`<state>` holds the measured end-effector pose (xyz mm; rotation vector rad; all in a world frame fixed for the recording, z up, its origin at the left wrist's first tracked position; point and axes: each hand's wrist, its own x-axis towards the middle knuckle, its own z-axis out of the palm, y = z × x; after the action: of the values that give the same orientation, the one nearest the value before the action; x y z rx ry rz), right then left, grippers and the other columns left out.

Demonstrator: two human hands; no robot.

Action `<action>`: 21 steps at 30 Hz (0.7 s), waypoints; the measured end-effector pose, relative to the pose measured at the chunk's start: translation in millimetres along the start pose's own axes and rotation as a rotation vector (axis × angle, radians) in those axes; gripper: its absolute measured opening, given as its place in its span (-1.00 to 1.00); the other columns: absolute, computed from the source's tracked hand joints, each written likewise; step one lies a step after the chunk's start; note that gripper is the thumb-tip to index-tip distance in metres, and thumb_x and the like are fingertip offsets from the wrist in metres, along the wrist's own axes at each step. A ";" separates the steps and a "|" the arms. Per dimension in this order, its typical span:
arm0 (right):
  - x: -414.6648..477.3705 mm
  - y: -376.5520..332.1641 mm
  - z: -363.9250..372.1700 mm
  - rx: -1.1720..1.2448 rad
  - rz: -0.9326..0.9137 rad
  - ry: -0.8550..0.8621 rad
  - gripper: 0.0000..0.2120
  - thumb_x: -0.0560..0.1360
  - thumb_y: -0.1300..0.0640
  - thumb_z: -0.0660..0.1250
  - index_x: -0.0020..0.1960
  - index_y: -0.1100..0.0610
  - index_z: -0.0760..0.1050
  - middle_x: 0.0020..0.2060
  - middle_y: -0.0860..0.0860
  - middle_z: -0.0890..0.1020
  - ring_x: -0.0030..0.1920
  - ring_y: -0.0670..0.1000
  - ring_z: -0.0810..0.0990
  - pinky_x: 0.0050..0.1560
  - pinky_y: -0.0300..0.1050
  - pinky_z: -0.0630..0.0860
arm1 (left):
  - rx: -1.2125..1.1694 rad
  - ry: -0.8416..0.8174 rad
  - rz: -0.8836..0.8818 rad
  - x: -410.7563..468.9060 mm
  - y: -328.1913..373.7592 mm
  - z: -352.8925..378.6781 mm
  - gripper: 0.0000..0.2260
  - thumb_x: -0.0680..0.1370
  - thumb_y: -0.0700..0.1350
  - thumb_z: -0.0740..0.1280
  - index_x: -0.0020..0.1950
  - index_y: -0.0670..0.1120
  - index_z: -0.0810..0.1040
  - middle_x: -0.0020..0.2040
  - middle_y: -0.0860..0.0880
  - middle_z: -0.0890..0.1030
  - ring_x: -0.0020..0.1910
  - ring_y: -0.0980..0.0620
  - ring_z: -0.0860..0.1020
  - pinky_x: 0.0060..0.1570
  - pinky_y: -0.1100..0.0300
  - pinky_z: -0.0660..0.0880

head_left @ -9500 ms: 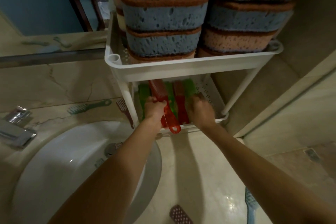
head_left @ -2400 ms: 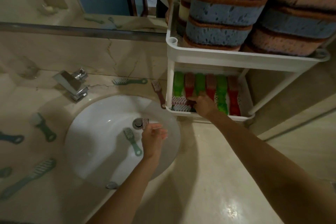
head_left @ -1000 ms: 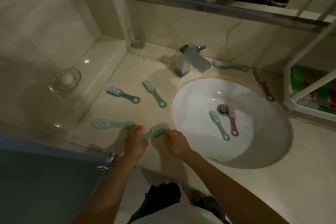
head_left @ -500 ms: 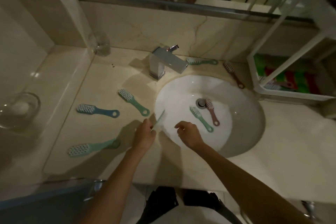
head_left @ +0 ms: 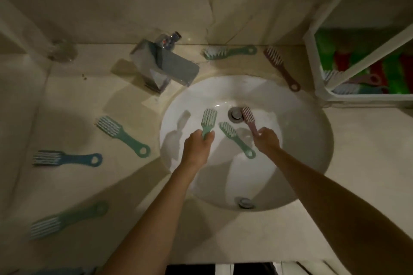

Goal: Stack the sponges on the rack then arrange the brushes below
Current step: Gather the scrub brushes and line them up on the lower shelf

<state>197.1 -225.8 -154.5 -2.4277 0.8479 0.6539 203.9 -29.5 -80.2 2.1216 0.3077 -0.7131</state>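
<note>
1. The left hand [head_left: 197,147] clamps its fingers round the handle of a mint-green brush [head_left: 209,119] over the sink basin [head_left: 312,140]. The right hand [head_left: 267,140] pinches the pink brush [head_left: 249,117] beside the drain [head_left: 234,114].
2. The glossy, curved ceramic could let a loosely pinched slim plastic handle slip and slide drainward.
3. The bristles are short pale tufts, and the rack [head_left: 319,87] stands at right.

Outside the one white rack [head_left: 319,87] there are five green brushes [head_left: 209,119] [head_left: 237,139] [head_left: 230,52] [head_left: 123,135] [head_left: 67,219], one blue brush [head_left: 67,158] and two pink brushes [head_left: 248,117] [head_left: 281,68], eight in all, three in the one sink [head_left: 301,140] and five on the desk [head_left: 368,163], plus one chrome tap [head_left: 163,67], one glass [head_left: 60,50] and two hands, left hand [head_left: 197,149] and right hand [head_left: 267,140].
</note>
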 end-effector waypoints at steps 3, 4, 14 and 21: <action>22.5 -4.8 11.8 -0.036 -0.019 -0.031 -0.71 0.56 0.16 0.19 0.19 0.33 0.39 0.15 0.24 0.47 0.09 0.22 0.54 -0.01 -0.04 0.47 | -0.007 -0.004 -0.001 17.9 1.1 16.5 -0.71 0.60 0.00 0.16 0.05 -0.24 0.45 -0.22 -0.10 0.44 -0.24 -0.04 0.43 -0.45 0.21 0.29; 27.2 -5.4 14.1 -0.053 -0.018 -0.030 -0.70 0.55 0.19 0.19 0.22 0.31 0.36 0.18 0.23 0.44 0.12 0.21 0.52 0.03 -0.03 0.47 | -0.002 -0.004 0.002 22.2 0.5 21.2 -0.73 0.60 -0.01 0.16 0.01 -0.21 0.44 -0.22 -0.10 0.45 -0.24 -0.04 0.43 -0.44 0.21 0.28; 43.4 13.2 -0.3 -0.103 0.011 0.013 -0.68 0.50 0.15 0.30 0.20 0.27 0.46 0.14 0.22 0.53 0.12 0.21 0.55 0.07 -0.03 0.50 | -0.044 0.001 0.011 24.4 4.9 45.9 -0.78 0.62 -0.05 0.10 -0.16 -0.14 0.33 -0.36 0.00 0.36 -0.36 0.01 0.36 -0.43 0.19 0.26; 3.0 30.4 -43.7 -0.031 -0.085 0.061 -0.82 0.51 0.28 0.21 0.11 0.26 0.44 0.07 0.24 0.59 0.14 0.24 0.55 0.11 0.01 0.46 | -0.126 0.002 0.126 -8.4 47.1 48.3 -0.76 0.63 -0.10 0.04 -0.15 -0.16 0.38 -0.27 -0.12 0.46 -0.36 0.00 0.37 -0.44 0.18 0.26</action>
<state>191.0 -273.4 -131.1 -2.5080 0.7590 0.5681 200.1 -96.2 -67.2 2.0027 0.2121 -0.6029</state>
